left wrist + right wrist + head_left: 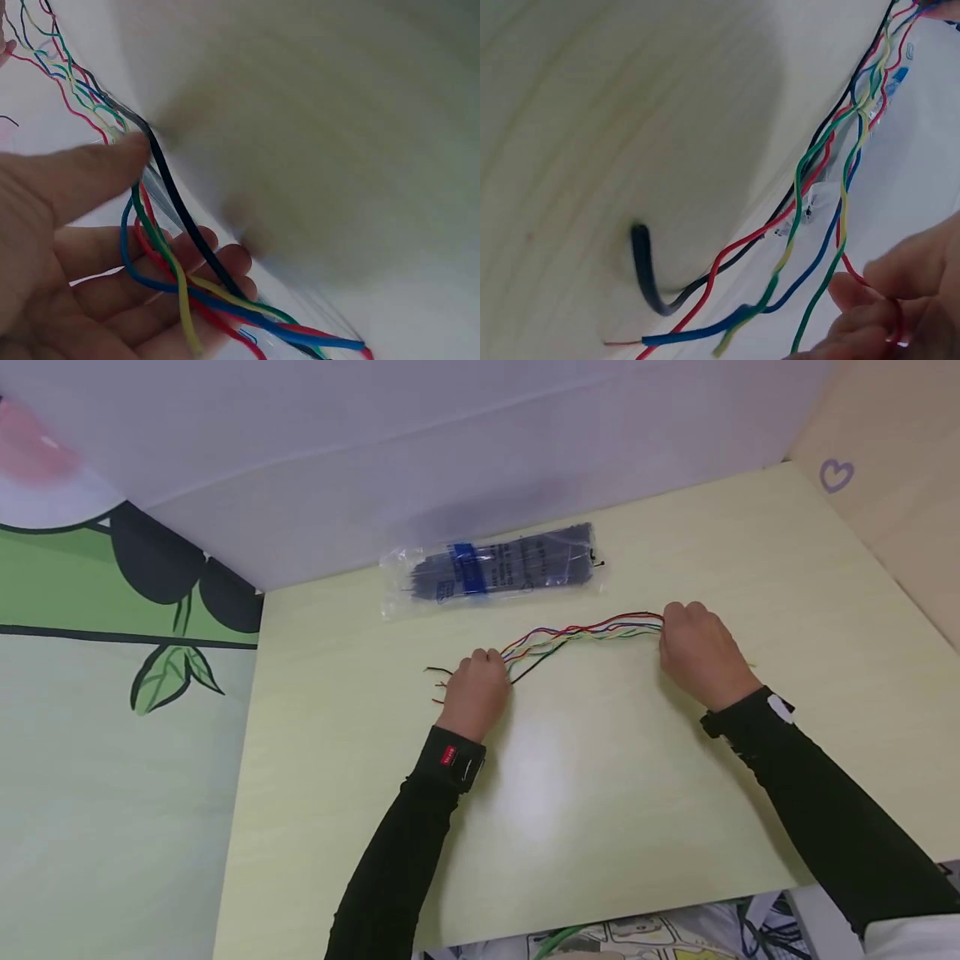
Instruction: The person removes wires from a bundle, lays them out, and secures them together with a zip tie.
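Note:
A loose bundle of thin electrical wires (pixel 581 632), red, blue, black and green-yellow, stretches between the two hands over the table. My left hand (pixel 477 692) holds the bundle near its left end; short wire ends poke out past the fingers. In the left wrist view the thumb (pixel 105 169) lies across the wires, and the loose ends cross in front of the curled fingers. My right hand (pixel 701 652) is at the other end. In the right wrist view it pinches a red wire (pixel 853 271), while a blue wire (pixel 697 332) with a bare copper tip hangs beside it.
A clear plastic bag of dark cable ties (pixel 517 564) lies at the back of the pale wooden table (pixel 600 810), near the wall. Walls border the table at the back, left and right. Cables and a printed cloth (pixel 637 935) show below the front edge.

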Tool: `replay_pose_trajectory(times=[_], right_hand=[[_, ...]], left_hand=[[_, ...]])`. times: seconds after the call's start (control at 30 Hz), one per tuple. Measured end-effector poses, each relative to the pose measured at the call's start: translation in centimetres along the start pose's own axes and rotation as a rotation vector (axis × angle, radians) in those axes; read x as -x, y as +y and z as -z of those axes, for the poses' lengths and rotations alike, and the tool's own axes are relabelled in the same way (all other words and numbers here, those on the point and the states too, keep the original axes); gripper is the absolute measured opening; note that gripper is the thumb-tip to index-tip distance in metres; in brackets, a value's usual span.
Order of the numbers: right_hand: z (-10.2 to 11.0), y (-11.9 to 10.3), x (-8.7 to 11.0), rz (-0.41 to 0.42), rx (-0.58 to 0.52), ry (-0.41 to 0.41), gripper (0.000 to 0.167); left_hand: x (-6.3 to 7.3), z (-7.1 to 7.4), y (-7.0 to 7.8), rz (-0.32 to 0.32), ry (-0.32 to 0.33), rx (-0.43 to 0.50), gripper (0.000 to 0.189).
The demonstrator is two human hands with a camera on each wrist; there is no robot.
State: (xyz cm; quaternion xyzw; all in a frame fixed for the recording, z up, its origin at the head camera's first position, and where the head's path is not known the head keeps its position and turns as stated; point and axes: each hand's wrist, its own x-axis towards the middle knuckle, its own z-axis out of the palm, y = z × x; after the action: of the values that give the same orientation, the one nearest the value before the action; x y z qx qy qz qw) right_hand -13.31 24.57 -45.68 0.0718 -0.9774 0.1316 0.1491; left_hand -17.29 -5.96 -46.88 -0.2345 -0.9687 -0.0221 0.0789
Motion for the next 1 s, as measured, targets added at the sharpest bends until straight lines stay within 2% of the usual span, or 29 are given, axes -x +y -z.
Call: replay_pose_trajectory(times=[0.13, 0.23, 0.3, 0.4, 0.47, 0.57, 0.7, 0.87, 0.93, 1.0], right_hand=[[-0.1, 0.2, 0.1, -0.006, 0.024, 0.005, 0.010], [0.4, 0.4, 0.2, -0.051, 0.060, -0.038, 0.016], [0.8, 0.6, 0.1, -0.040, 0.104, -0.080, 0.019], [1.3, 0.9, 0.0, -0.003, 0.099, -0.188, 0.019], [1.4, 1.3, -0.1, 0.019, 0.085, -0.284, 0.019], [1.2, 1.8, -0.3, -0.004, 0.052, -0.439, 0.025], [0.6, 2.4, -0.6, -0.049, 0.021, -0.550, 0.049], [0.1, 2.5, -1.0, -0.089, -0.057, -0.619, 0.083], [-0.1, 2.5, -1.1, -0.084, -0.064, -0.625, 0.081], [-0.2, 2.4, -1.3, -0.059, -0.066, -0.617, 0.064]], left_hand=[[-0.1, 0.3, 0.3, 0.002, -0.016, -0.016, 0.011], [-0.1, 0.6, 0.1, -0.021, -0.055, -0.002, 0.014], [0.1, 0.8, -0.2, -0.031, -0.083, 0.009, 0.017], [0.3, 0.9, -0.6, -0.038, -0.111, 0.019, 0.019], [0.5, 0.9, -0.9, -0.050, -0.122, 0.015, 0.014], [0.5, 0.6, -1.2, -0.084, -0.119, 0.023, 0.009], [0.5, 0.2, -1.6, -0.120, -0.111, 0.034, 0.009], [0.6, 0.1, -1.8, -0.117, -0.103, 0.029, 0.010], [0.7, 0.3, -1.8, -0.120, -0.115, 0.031, 0.010], [0.7, 0.5, -1.8, -0.127, -0.123, 0.037, 0.008]])
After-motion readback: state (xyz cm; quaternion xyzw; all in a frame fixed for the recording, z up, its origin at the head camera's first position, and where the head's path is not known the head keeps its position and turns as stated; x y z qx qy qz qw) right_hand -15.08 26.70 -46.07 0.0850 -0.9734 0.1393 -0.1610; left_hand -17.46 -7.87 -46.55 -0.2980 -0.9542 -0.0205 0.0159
